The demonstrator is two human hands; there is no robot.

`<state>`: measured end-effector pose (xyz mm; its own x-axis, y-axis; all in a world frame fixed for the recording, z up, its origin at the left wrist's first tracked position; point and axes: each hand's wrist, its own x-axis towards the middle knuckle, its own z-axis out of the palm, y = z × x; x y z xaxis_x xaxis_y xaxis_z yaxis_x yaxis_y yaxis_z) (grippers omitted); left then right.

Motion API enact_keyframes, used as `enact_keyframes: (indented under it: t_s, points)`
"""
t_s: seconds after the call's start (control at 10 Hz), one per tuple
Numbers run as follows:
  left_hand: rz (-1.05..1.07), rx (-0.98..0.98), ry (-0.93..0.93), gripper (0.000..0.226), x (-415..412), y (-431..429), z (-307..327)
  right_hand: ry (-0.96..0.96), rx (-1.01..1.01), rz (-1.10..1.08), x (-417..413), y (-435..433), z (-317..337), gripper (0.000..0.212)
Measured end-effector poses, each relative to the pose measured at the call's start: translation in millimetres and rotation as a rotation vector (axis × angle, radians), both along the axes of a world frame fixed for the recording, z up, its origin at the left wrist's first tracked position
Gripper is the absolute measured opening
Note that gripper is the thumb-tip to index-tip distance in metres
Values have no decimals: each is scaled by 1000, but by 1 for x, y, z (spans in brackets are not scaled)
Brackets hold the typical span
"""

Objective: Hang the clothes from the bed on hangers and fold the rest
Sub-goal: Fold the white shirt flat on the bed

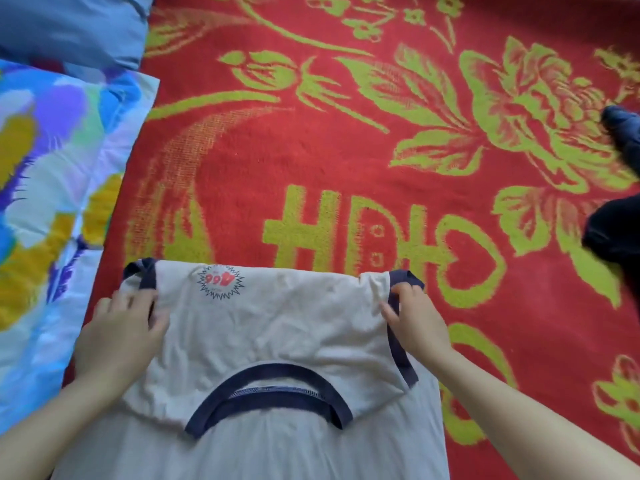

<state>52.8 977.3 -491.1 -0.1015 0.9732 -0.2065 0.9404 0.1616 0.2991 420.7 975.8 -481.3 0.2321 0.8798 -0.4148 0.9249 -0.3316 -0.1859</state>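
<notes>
Head cam: L hand (121, 329) + R hand (414, 318) pinch white tee (270, 327) (navy-trimmed) at side edges, fingers curled.

Red blanket (346, 150) with yellow-green flowers, blue pillow (69, 26) far left, floral quilt (52, 168) beside it

A round starburst emblem (220, 282) is printed near the far left edge of the folded white T-shirt (277, 341). Its red characters sit upside down and seem to read "A66"; the tiny line beside them is too small to read. On the red blanket (242, 161), a large yellow-green Chinese character (363, 230), partly covered by the shirt, looks like the double-happiness sign with small hearts.
</notes>
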Motion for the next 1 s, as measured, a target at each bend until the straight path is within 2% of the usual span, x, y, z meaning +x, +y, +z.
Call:
enact_keyframes:
  t_s: [0.1,0.2,0.3,0.4,0.5,0.6,0.7,0.8,0.9,1.0]
  points:
    - [362,-164,1,47,5,49,-5,193,-10,-418,-2,26,-8,39]
    - [486,-233,-67,45,2,70,-15,312,-47,-635,-3,39,-17,48]
    - [575,-162,-182,31,0,79,-28,353,15,-603,2,44,-28,61]
    - [682,-13,-421,20,-11,87,-32,392,138,-658,17,54,-30,55]
    - [751,-11,-445,26,-36,100,-36,403,284,-831,33,63,-26,46]
    - [810,-4,-402,28,-68,108,-73,440,258,-955,41,68,-23,45]
    - [876,-77,-347,29,-79,109,-90,98,128,-673,30,67,-22,43]
    - [844,-46,-295,33,-62,109,-81,-41,301,-106,6,54,-16,39]
    - [720,11,-318,22,-44,106,-70,-156,208,451,-6,43,-24,49]
    - [772,35,-423,15,-55,112,-73,-306,-204,545,9,38,-38,65]
